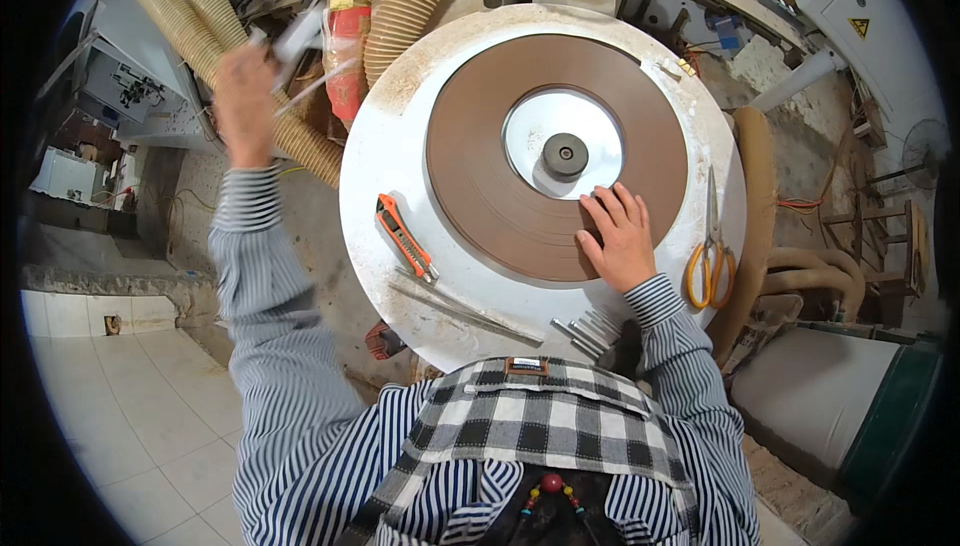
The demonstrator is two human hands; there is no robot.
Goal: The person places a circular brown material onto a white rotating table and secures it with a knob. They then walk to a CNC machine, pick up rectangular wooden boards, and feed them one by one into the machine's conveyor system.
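"Head view: what lies on the counter [390, 161]?"

"Brown roll [475, 176], flat. Likely heavy and firm, though its wound layers could slide apart if lifted by one edge."

"Where to hold it?"

"Opposite sides, I'd say, supported from beneath."

"What grip now?"

"Right hand [622, 248]: fingers spread on the roll's near side, not gripping. Left hand [245, 104]: raised, too blurred to tell whether it grips the pale thing [300, 36] beside it."
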